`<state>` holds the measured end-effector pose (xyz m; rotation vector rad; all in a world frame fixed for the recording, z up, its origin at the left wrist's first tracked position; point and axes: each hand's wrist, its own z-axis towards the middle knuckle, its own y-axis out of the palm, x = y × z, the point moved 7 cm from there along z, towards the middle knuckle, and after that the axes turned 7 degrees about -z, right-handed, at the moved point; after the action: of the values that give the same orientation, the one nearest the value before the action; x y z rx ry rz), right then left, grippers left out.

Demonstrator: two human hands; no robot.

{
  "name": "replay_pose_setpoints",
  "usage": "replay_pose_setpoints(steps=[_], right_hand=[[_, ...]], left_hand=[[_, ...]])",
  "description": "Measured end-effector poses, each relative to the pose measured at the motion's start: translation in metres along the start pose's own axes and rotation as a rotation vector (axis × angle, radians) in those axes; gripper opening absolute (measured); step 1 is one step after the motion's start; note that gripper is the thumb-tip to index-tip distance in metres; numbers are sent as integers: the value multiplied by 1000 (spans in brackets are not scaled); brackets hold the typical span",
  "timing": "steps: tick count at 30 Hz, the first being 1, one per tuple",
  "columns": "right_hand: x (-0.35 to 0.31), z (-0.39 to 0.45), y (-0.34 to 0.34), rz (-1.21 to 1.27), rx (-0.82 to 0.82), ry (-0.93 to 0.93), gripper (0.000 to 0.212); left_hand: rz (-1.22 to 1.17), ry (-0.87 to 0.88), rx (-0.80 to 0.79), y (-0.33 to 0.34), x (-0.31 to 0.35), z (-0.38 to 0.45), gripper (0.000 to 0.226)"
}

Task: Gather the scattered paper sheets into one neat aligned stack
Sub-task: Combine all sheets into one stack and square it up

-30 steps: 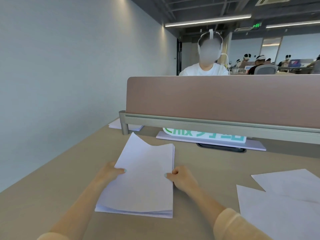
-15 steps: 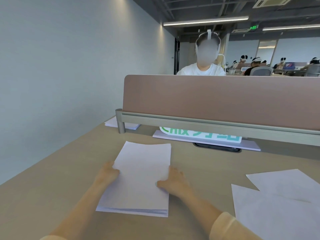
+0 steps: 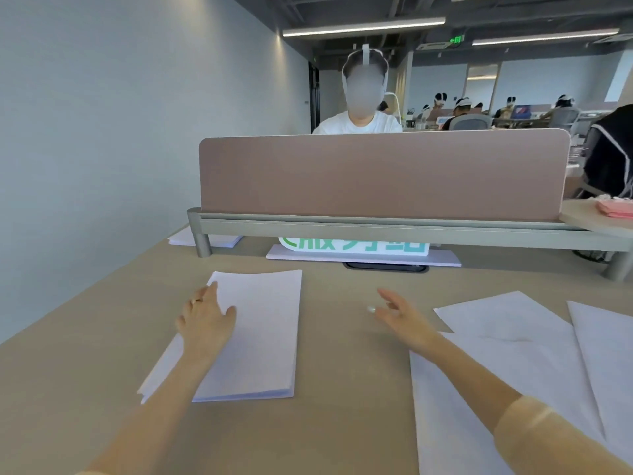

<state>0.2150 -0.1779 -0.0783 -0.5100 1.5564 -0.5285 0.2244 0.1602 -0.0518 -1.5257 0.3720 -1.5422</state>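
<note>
The squared stack of white paper sheets (image 3: 253, 334) lies flat on the tan wooden bench (image 3: 342, 423), left of centre, its edges mostly flush apart from a few sheets jutting at the near-left corner. The left hand (image 3: 205, 320) rests flat on the stack's left side, fingers straight and released, probably to pin the pile so it does not slide or fan out. The right hand (image 3: 400, 317) hovers above bare bench between the stack and the loose white sheets (image 3: 507, 354) overlapping at the right, fingers spread and grasping nothing; it looks placed to reach for those sheets. They must be carried across and squared onto the pile. Beyond, at the far edge, stands a mauve fabric divider panel (image 3: 380, 173).
</note>
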Motion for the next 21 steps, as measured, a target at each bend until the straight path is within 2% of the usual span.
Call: replay_pose_setpoints(steps=[2, 6, 9, 13, 16, 21], right_hand=[[42, -14, -53, -77, 133, 58, 50], [122, -57, -143, -316, 315, 197, 52], [172, -95, -188, -537, 354, 388, 60], [223, -149, -222, -738, 357, 649, 68], [238, -162, -220, -776, 296, 682, 68], [224, -157, -211, -796, 257, 601, 66]], left_hand=[[-101, 93, -87, 20, 38, -24, 60], [-239, 266, -479, 84, 114, -100, 66], [-180, 459, -717, 130, 159, -163, 69], [6, 613, -916, 174, 190, -228, 72], [129, 621, -965, 194, 187, -247, 75], [266, 652, -802, 203, 180, -245, 79]])
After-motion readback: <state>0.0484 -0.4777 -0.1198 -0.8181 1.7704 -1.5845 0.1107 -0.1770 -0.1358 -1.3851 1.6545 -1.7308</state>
